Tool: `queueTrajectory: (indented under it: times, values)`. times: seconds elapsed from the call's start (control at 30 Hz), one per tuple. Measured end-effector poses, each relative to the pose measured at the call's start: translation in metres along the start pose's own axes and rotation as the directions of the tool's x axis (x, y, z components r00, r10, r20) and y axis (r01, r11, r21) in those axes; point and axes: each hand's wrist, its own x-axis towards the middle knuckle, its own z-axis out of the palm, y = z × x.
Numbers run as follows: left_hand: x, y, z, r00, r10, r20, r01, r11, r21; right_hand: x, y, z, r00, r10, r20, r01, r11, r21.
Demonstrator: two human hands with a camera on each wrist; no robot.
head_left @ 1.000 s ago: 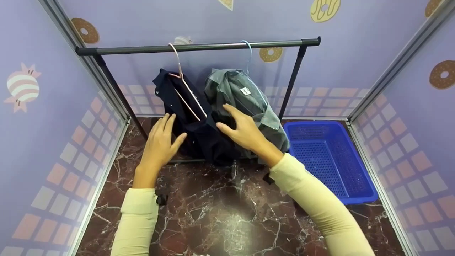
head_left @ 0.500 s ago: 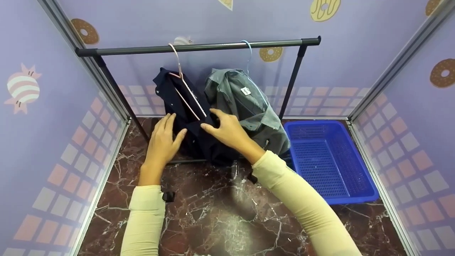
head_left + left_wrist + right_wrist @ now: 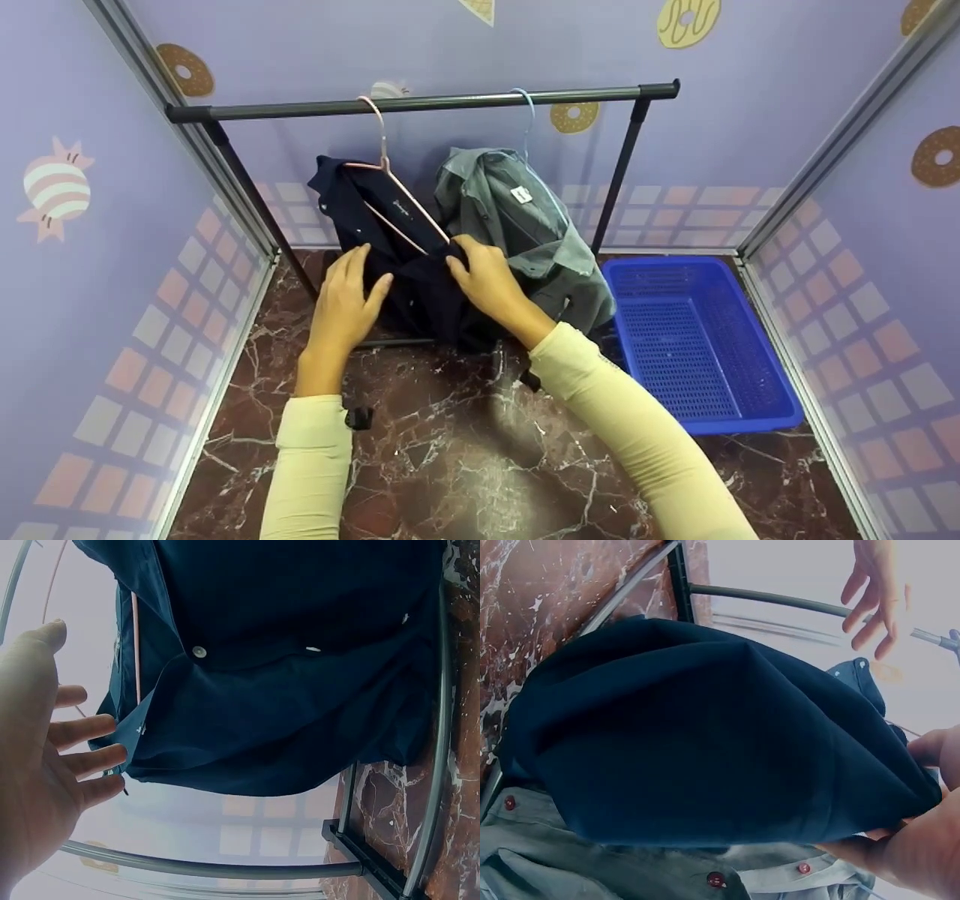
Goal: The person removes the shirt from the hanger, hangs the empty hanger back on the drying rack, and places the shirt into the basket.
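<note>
Navy shirt (image 3: 420, 296) was observed on a pink hanger (image 3: 385, 163) whose hook sat over the dark rail (image 3: 450, 100) of a clothes rack (image 3: 619, 180), left of the rail's middle. I noted the person's hands apart from each other, one at either side of the garment. Right hand (image 3: 491, 277): pinched the cloth beside the lower end of the hanger's arm, thumb on one face of the fold, fingers on the other. Left hand (image 3: 341, 304): held nothing, fingers extended and thumb standing away, close to the shirt's left front; seen from the right wrist, a narrow gap showed between it and the cloth. The neck was partly spread, and part of the hanger showed inside. White buttons (image 3: 199, 652) were recorded on the front. To the right, on the same rail, a grey-green shirt (image 3: 525, 225) hung from a pale blue hanger (image 3: 532, 112), with a white label (image 3: 521, 195) and dark red buttons (image 3: 716, 880); the navy folds partly covered it from the right wrist's angle. Contact between the two garments could not be determined. A blue perforated basket (image 3: 679, 352) stood on the brown marbled floor (image 3: 450, 465), right of the rack. Both arms wore pale yellow sleeves (image 3: 307, 465). The lilac wall (image 3: 465, 52) behind bore doughnut motifs.
</note>
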Motion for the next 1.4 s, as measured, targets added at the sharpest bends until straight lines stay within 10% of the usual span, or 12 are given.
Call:
queueTrajectory:
  times: [1.4]
  values:
    - [0.049,0.051,-0.046,0.957,0.227,-0.183,-0.233,0.972,-0.011,-0.053,0.007,-0.089,0.983,-0.066,-0.173,0.080,0.994,0.074]
